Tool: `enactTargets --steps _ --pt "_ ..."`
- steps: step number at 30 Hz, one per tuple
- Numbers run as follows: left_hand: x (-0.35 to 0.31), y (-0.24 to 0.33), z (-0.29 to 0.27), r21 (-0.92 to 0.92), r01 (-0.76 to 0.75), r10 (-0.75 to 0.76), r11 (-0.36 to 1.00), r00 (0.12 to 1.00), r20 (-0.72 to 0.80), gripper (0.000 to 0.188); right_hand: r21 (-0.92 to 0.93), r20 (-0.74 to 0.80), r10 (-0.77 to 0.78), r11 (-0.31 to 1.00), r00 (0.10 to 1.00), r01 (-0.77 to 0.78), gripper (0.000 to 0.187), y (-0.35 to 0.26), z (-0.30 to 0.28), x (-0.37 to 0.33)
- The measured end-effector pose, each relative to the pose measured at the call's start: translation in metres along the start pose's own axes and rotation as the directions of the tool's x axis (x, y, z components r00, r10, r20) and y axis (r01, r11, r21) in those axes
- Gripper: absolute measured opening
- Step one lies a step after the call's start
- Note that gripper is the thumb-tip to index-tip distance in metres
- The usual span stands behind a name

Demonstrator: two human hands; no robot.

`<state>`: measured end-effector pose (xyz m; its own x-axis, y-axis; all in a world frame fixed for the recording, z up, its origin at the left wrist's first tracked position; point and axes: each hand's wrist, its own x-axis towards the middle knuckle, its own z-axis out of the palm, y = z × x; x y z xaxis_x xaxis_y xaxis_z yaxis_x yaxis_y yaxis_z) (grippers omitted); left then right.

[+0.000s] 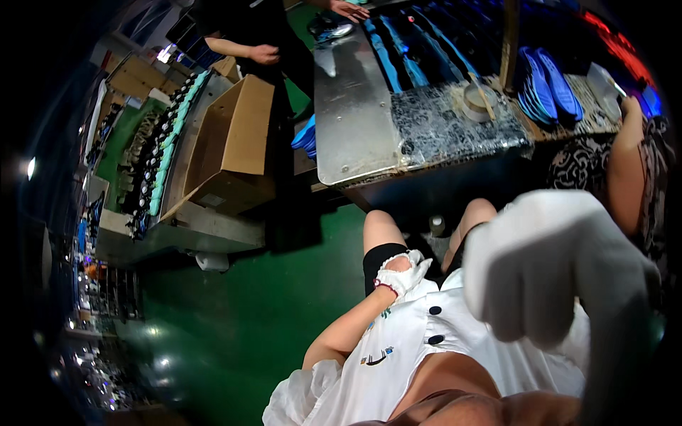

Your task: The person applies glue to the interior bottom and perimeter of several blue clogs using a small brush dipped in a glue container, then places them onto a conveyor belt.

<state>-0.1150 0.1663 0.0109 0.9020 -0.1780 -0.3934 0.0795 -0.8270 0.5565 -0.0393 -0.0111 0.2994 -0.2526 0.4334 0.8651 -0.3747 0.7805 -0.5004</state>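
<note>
My left hand (403, 274) wears a white glove with an opening that bares some skin at the back. It rests on my lap by the black shorts, fingers stretched out, with nothing seen in it. Large and close to the camera, my right hand (540, 263) is raised in a white glove. Its fingers are curled in, and whatever they may hold is hidden. Beyond my knees stands a workbench with a bare metal top (355, 128). A round pot (477, 103) with a stick-like handle across it sits on the bench's plastic-covered part.
Blue shoe soles (550, 89) stand at the bench's right, near another person's arm (626, 167). Blue-edged dark pieces (405, 53) lie in rows farther back. A second person (249, 42) stands across. Leftward are an open cardboard box (245, 135) and a line of teal-soled shoes (170, 135).
</note>
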Motion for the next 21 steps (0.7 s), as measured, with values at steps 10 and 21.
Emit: enactTargets --steps 10,21 --pt "0.012 -0.031 0.021 0.060 -0.179 0.183 0.982 0.981 -0.063 0.040 0.044 0.057 0.043 0.998 0.997 -0.046 0.024 0.023 0.006 -0.018" --pt "0.020 -0.017 0.024 0.024 -0.168 0.169 0.985 0.985 -0.045 0.038 -0.760 -0.648 0.526 -0.492 0.551 -0.424 0.024 0.066 -0.009 -0.037"
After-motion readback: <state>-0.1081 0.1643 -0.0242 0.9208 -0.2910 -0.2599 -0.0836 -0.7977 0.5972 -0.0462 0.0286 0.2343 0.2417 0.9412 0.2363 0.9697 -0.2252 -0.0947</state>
